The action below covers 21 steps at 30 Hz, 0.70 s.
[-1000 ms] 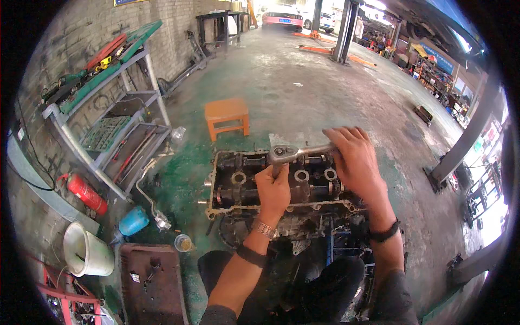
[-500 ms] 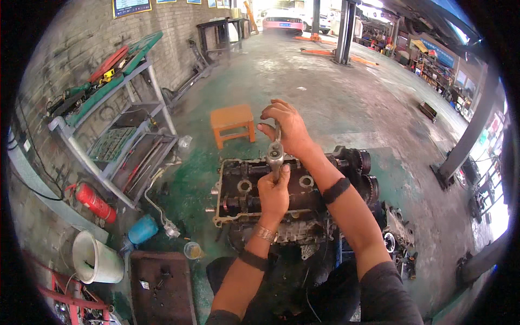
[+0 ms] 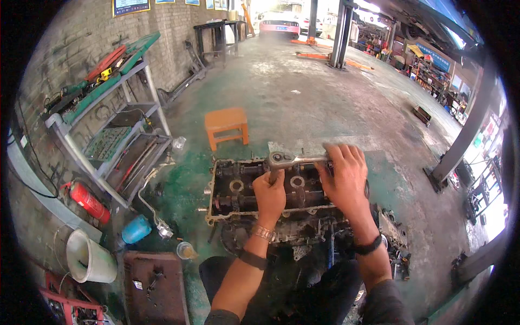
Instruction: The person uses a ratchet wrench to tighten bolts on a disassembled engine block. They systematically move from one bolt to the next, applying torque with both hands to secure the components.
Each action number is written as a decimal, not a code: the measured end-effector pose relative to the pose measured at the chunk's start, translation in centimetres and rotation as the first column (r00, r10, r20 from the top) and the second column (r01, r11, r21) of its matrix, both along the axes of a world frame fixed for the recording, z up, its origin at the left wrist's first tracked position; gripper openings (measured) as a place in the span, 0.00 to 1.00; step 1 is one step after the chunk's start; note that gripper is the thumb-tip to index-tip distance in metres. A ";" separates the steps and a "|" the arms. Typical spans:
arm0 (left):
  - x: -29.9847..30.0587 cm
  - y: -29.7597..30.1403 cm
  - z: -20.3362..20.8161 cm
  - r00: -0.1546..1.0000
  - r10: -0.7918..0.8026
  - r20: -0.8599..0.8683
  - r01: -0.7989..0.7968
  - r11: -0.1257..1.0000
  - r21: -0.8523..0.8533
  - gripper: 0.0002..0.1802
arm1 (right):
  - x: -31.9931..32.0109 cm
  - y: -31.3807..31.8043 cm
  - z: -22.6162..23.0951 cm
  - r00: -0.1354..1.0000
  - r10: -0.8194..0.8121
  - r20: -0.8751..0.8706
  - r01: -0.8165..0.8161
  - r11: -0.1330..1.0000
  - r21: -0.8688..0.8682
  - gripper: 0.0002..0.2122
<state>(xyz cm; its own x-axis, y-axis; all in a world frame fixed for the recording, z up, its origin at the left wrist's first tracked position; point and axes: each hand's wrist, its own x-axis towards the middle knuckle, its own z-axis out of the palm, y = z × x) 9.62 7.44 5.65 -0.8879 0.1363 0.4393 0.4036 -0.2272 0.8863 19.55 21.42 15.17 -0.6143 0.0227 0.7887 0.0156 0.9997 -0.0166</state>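
Grasping the ratchet [image 3: 292,159], left hand [image 3: 269,194] clasps below its head [image 3: 279,157], right hand [image 3: 345,176] its handle [image 3: 312,158].

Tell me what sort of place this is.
Likely a car repair workshop: an opened engine sits in the foreground, a ratchet wrench is held over it, and a pink car stands in the background.

Blue plate [image 3: 281,27]: pink car [image 3: 267,26] | lettered blue banner [image 3: 434,58]: above shelves [image 3: 430,77] | poster [image 3: 131,6]: wall [image 3: 173,35]
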 end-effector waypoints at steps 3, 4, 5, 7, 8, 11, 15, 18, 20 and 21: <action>0.0 0.0 -0.2 0.999 -0.014 0.044 0.015 1.000 -0.023 0.29 | 5.1 -2.2 0.4 0.996 0.001 0.085 -0.002 1.000 0.013 0.23; 0.1 0.0 -0.3 0.997 -0.034 0.070 0.035 0.999 -0.010 0.28 | 6.7 -3.1 0.4 0.993 0.019 0.114 -0.021 1.000 0.016 0.26; 0.2 0.0 -0.3 0.999 0.001 0.044 0.000 0.999 -0.035 0.27 | 8.1 -3.9 0.5 0.989 0.042 0.139 -0.044 0.999 0.009 0.28; 0.4 0.1 -0.3 0.999 0.044 -0.011 -0.044 0.998 -0.040 0.25 | 10.1 -5.3 0.5 0.971 0.113 0.209 -0.120 0.993 0.021 0.31; 0.5 0.2 -0.3 0.999 0.049 -0.016 -0.049 0.999 -0.024 0.24 | 10.6 -5.8 0.5 0.964 0.137 0.229 -0.146 0.989 0.025 0.31; 0.3 0.1 -0.3 0.998 0.050 -0.028 -0.051 0.998 -0.036 0.24 | 11.0 -5.9 0.8 0.945 0.206 0.252 -0.208 0.978 -0.017 0.32; -0.2 -0.4 -0.5 1.000 -0.014 0.016 0.016 0.997 -0.072 0.24 | 8.9 -4.0 1.4 0.962 0.172 0.213 -0.174 0.985 -0.013 0.29; -0.3 -0.4 -0.6 0.998 -0.050 0.030 0.053 0.996 -0.076 0.24 | 6.2 -1.7 1.9 0.980 0.105 0.167 -0.106 0.994 -0.002 0.26; -0.3 -0.4 -0.7 0.997 -0.067 0.029 0.068 0.996 -0.048 0.25 | 4.1 0.1 2.1 0.984 0.103 0.145 -0.106 0.994 0.017 0.23; -0.2 -0.3 -0.7 0.997 -0.077 0.030 0.077 0.997 -0.006 0.25 | 2.8 0.9 2.2 0.981 0.050 0.185 -0.059 0.997 0.045 0.23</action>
<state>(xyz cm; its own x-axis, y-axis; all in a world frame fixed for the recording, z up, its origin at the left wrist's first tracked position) 9.39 7.13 4.99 -0.8873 0.2078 0.4117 0.3586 -0.2505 0.8992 22.39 22.34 17.34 -0.7481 -0.0515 0.6616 -0.0410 0.9987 0.0314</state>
